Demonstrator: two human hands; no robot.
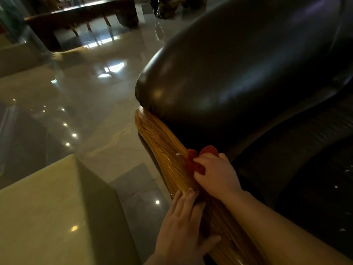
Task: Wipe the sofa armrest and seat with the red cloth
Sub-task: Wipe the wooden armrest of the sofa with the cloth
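Note:
A dark leather sofa fills the right side, with a padded armrest top (229, 77) and a polished wooden armrest rail (162, 146) running below it toward me. The seat (309, 169) lies dark at the right. My right hand (215, 175) presses a bunched red cloth (194, 159) onto the rail where wood meets leather; most of the cloth is hidden under the fingers. My left hand (183, 226) lies flat on the rail nearer to me, fingers spread, holding nothing.
A pale stone-topped block or table (47, 217) stands at the lower left, close to the armrest. Glossy tiled floor (86, 88) spreads behind. A dark wooden bench (82, 16) and a dark carved object (172, 6) stand at the far end.

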